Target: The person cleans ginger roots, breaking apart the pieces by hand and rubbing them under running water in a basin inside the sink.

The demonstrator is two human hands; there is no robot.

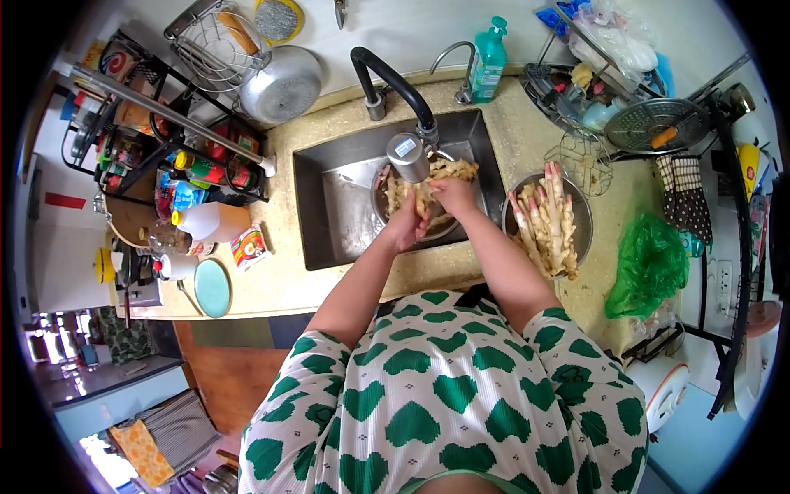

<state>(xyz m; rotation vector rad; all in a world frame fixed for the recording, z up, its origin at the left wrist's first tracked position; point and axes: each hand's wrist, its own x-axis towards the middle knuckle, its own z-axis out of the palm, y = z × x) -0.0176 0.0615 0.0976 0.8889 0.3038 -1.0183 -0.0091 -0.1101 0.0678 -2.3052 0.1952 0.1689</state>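
Note:
Both hands work over a metal bowl (380,200) in the sink, which holds pale, knobby pieces of ginger (455,170). My left hand (406,224) is at the bowl's near side, its fingers closed around a piece of ginger that they largely hide. My right hand (454,198) grips at the same spot from the right, fingers curled on the ginger. Just above the hands hangs the cylindrical head (407,156) of the black faucet (403,82), covering part of the bowl.
Right of the sink (333,222), a second metal bowl (583,222) holds long ginger stalks with pink tips (553,216). Beyond it lies a green plastic bag (650,267). A teal soap bottle (490,62) stands behind the sink; bottles and a teal oval board (213,288) are left.

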